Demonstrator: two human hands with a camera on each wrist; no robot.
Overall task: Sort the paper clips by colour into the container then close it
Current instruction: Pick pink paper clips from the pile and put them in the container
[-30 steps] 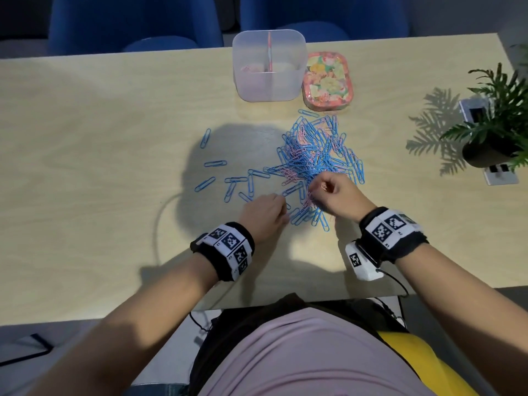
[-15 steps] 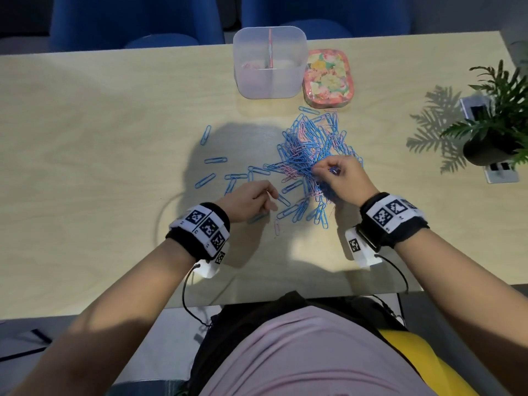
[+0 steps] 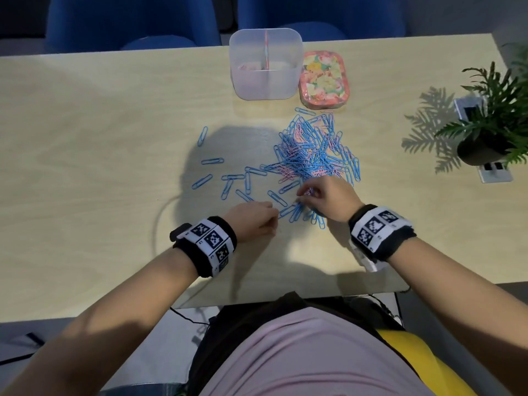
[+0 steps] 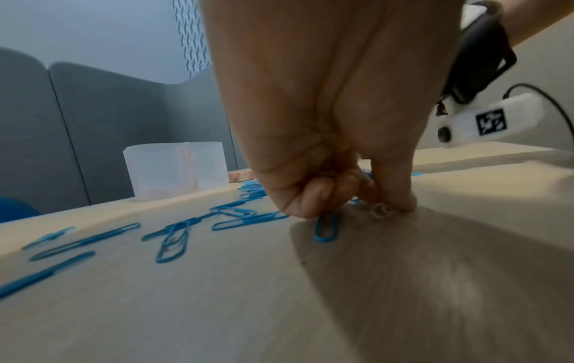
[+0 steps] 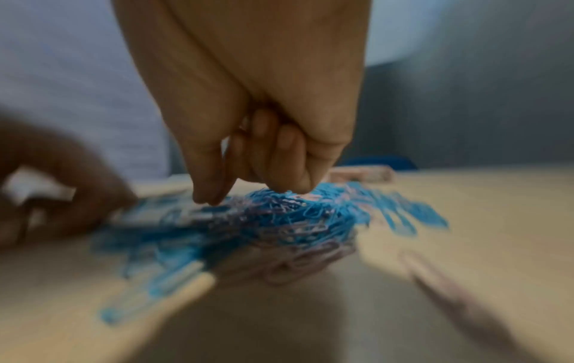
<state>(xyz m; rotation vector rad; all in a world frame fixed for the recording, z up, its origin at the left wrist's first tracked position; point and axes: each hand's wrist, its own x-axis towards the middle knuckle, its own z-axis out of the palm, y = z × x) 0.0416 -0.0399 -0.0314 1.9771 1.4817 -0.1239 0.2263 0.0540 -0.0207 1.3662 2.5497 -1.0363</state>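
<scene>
Lower centre: left hand [image 4: 329, 152] curled, its grip pinching a pink clip [image 4: 381, 210]. Right hand [image 3: 328, 200] pinched into the pile [image 3: 314, 155] at mid-frame; contents unclear. Tangled blue clips could ride along. Upper centre: container [image 3: 265, 81], open.

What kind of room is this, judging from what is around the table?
Probably an office or meeting room: a long wooden table with blue chairs behind it, a power socket panel built into the top beside a small potted plant, and grey partition panels.
</scene>
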